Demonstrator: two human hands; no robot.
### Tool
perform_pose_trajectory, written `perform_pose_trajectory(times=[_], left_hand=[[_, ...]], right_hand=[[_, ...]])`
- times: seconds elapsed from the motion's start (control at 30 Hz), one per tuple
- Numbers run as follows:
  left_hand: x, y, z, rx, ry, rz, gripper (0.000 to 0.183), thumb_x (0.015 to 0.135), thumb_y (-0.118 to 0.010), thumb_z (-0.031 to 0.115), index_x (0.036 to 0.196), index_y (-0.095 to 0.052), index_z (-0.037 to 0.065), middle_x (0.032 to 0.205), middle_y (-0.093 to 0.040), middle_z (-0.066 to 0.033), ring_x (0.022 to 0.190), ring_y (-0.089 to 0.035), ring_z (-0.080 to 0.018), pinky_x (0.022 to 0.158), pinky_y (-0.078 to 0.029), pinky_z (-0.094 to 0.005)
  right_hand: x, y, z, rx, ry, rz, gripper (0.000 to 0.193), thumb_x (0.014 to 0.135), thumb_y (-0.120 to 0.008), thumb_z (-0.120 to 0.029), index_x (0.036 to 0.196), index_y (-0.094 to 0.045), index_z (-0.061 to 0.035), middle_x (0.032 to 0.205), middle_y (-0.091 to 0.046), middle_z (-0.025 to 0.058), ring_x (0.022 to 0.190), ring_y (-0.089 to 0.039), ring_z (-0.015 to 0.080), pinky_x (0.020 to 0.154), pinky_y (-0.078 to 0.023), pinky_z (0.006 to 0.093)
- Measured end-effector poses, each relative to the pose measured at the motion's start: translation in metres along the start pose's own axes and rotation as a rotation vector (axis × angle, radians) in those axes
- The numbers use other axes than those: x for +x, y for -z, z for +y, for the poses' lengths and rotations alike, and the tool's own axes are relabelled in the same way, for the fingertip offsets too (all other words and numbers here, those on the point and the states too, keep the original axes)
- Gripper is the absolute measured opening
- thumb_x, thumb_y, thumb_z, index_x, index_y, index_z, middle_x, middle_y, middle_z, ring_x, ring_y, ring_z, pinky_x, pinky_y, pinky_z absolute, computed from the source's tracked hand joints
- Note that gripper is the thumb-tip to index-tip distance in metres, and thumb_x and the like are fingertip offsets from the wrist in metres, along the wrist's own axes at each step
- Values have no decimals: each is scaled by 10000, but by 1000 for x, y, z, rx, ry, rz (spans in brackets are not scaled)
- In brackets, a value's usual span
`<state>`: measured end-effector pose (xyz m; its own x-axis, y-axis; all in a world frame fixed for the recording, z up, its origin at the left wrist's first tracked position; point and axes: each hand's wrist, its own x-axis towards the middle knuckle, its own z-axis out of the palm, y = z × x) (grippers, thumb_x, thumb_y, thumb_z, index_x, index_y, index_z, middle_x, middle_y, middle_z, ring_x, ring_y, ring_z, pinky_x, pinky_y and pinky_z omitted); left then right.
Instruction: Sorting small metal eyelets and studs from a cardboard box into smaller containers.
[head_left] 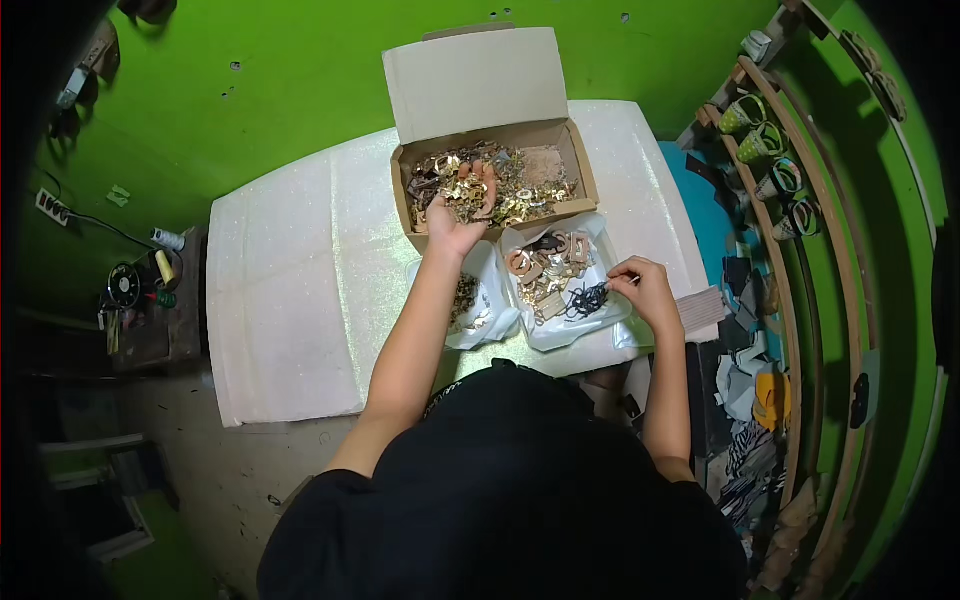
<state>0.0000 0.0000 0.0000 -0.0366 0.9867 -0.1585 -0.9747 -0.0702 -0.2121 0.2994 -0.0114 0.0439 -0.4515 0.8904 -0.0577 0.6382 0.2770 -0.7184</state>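
My left hand [458, 228] reaches palm up into an open cardboard box [590, 180]. Its fingers are curled up around a small heap of gold-coloured metal fittings [464, 196], with more loose fittings [535, 195] around it. At the right edge of a white tray [535, 338], my right hand [645, 292] is closed in a pinch. Something tiny may be between its fingertips, too small to make out. Near these fingers lies a tangle of thin black pieces [587, 300]. The same tray holds tan and gold pieces [545, 275].
A second white tray [492, 325] with small dark and gold bits sits partly behind my left forearm. Both trays and the box stand on a pale table [290, 290]. To the right are a wooden rack [775, 110] with sandals [765, 142] and piled fabric scraps [745, 380].
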Motion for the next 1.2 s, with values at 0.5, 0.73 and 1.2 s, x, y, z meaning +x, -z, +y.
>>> perform_pose_trajectory(times=[0.5, 0.73, 1.2], left_hand=[[-3, -4, -5, 73, -47, 77, 283, 858, -266, 138, 936, -500, -1, 1044, -515, -166, 989, -486, -306, 847, -430, -414], [-1, 2, -5, 59, -28, 72, 279, 859, -276, 136, 929, -506, -4, 1032, -518, -169, 990, -486, -305, 863, -418, -409], [0, 4, -2, 37, -40, 70, 289, 851, -254, 119, 925, -500, -13, 1030, -515, -173, 1011, -473, -309, 881, -407, -409]], right_hand=[[-9, -21, 20, 391, -150, 52, 122, 699, -629, -38, 725, -530, 28, 670, -598, 85, 600, -538, 87, 549, -430, 206], [0, -26, 26, -73, -84, 49, 121, 616, -637, -16, 694, -567, 43, 632, -583, 159, 583, -577, 234, 558, -448, 300], [13, -55, 35, -538, -221, -151, 124, 661, -554, -32, 747, -643, -24, 747, -599, 179, 727, -589, 304, 682, -463, 362]])
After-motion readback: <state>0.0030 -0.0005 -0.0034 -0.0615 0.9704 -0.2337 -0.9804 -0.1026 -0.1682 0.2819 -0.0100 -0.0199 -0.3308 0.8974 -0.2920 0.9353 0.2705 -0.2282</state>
